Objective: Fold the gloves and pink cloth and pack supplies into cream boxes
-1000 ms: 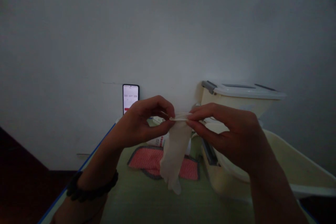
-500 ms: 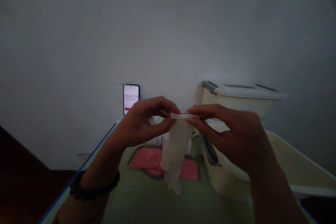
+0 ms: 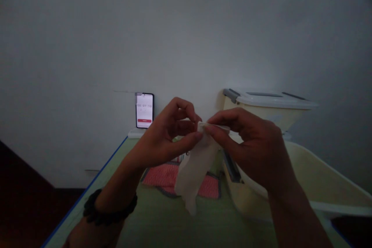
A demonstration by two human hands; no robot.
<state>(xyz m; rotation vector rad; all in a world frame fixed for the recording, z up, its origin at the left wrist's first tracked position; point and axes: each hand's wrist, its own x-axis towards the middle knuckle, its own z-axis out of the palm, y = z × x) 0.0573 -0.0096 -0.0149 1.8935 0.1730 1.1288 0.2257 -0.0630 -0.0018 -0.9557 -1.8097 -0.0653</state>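
A thin whitish disposable glove (image 3: pixel 193 168) hangs fingers-down from both hands above the table. My left hand (image 3: pixel 171 131) holds the left corner of the cuff, thumb below and fingers curled above it. My right hand (image 3: pixel 250 139) pinches the cuff between thumb and forefinger, close to the left fingertips. Behind the glove, a pink cloth with a dark patterned border (image 3: pixel 159 176) lies on the green tabletop (image 3: pixel 162 224). Part of a white packet with red print (image 3: pixel 178 158) shows between the left hand and the cloth, mostly hidden.
A phone (image 3: pixel 144 112) showing a timer stands upright against the wall at the back left. On the right, an open cream bin (image 3: pixel 314 174) stands in front of another cream bin with a clear lid (image 3: pixel 273 100). Blue edging (image 3: pixel 97 178) runs along the table's left side.
The cuff has shifted right and tilted. My right thumb has moved over the front of the cuff towards its left corner, and my left fingers have lifted and curled.
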